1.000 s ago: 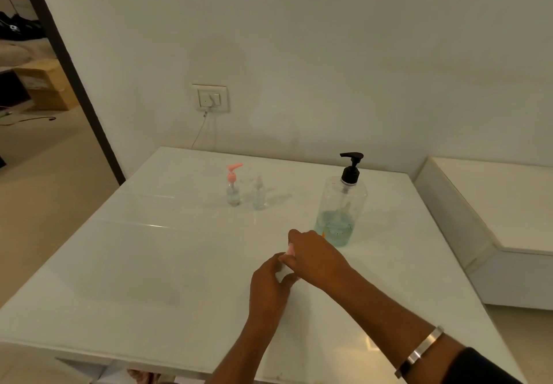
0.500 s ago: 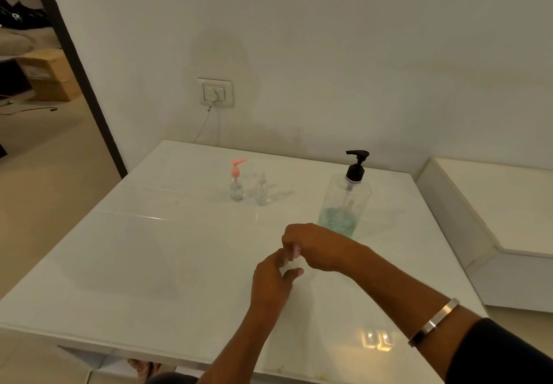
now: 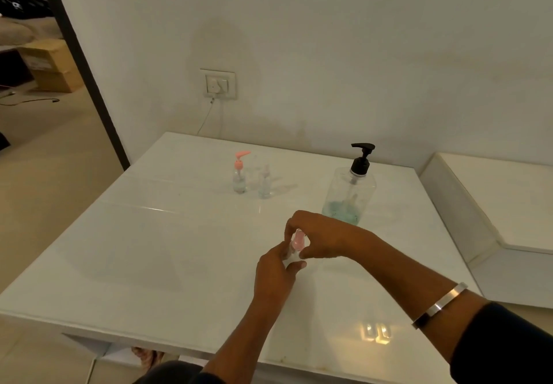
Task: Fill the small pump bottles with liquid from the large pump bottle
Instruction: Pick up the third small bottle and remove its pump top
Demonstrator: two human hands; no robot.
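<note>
In the middle of the white table (image 3: 149, 249), my left hand (image 3: 275, 273) grips the clear body of a small pump bottle (image 3: 291, 256). My right hand (image 3: 317, 235) pinches its pink pump top (image 3: 298, 240) from above. The large clear pump bottle (image 3: 348, 195) with a black pump stands just behind my right hand, a little blue-green liquid at its bottom. Two more small bottles stand further back: one with a pink pump (image 3: 240, 174) and one with a clear top (image 3: 264, 183).
A wall socket (image 3: 217, 84) with a hanging cable is on the wall behind the table. A low white ledge (image 3: 493, 204) runs along the right side. An open doorway at the left leads to a room with a cardboard box (image 3: 51, 66).
My right hand has shifted from covering the small bottle's top to pinching it with the fingertips, so the pink pump now shows. The camera moved slightly closer.
</note>
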